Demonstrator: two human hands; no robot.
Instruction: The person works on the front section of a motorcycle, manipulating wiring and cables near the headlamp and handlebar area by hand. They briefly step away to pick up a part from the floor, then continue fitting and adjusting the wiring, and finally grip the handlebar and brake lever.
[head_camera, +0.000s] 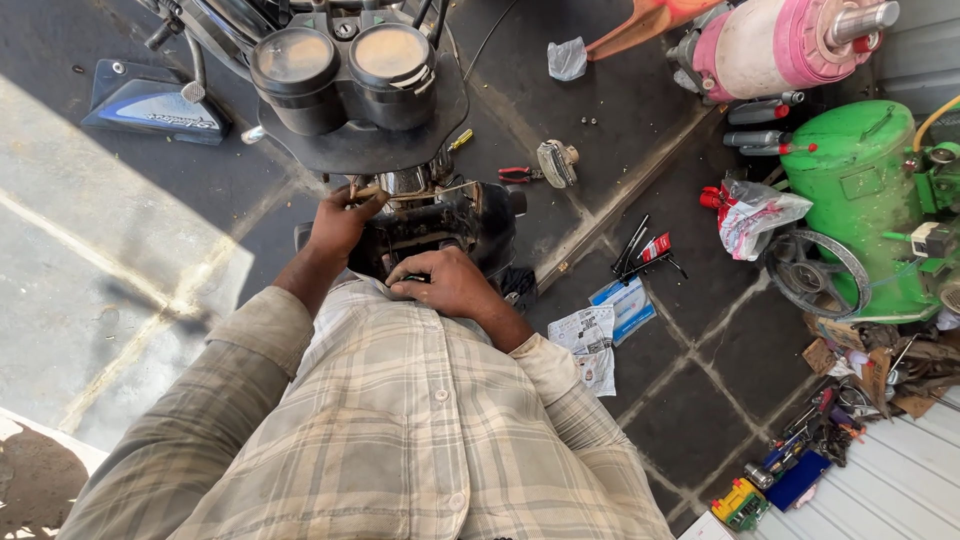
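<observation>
Left hand (340, 222) clenched around a thin brownish tool handle (366, 191), tip hidden under the motorcycle's twin gauges (345, 60). Best kept steady and square, pressed lightly. Right hand (447, 285) curled over the near edge of the black motorcycle part (440, 228) just below the gauges, bracing firmly against slipping. Pliers (517, 175) on floor, reachable.
</observation>
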